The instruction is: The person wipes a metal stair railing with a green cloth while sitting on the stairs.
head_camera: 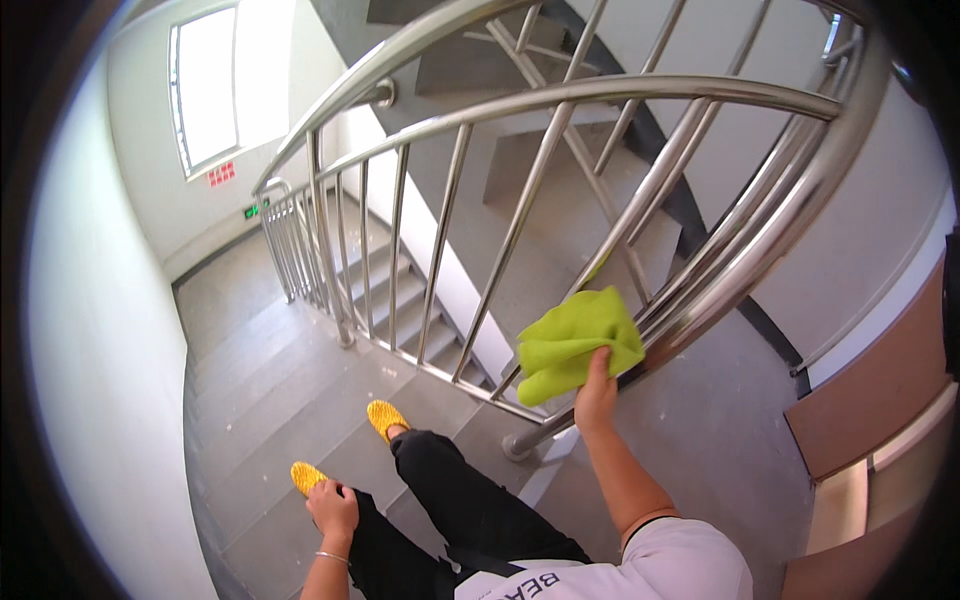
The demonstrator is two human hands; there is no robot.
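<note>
My right hand grips a folded lime-green cloth, with the thumb on top of it. The cloth lies against the lower end of a stainless steel stair railing, next to its thick polished handrail; the exact contact is hidden beneath the cloth. A small green edge also shows behind a rail just above it. My left hand, with a bracelet at the wrist, rests by the knee of my black trousers and holds nothing.
Grey stair treads descend beside my feet, which wear yellow shoes. Steel balusters separate me from another flight. A white wall rises at left, a bright window beyond. Brown panels stand at right.
</note>
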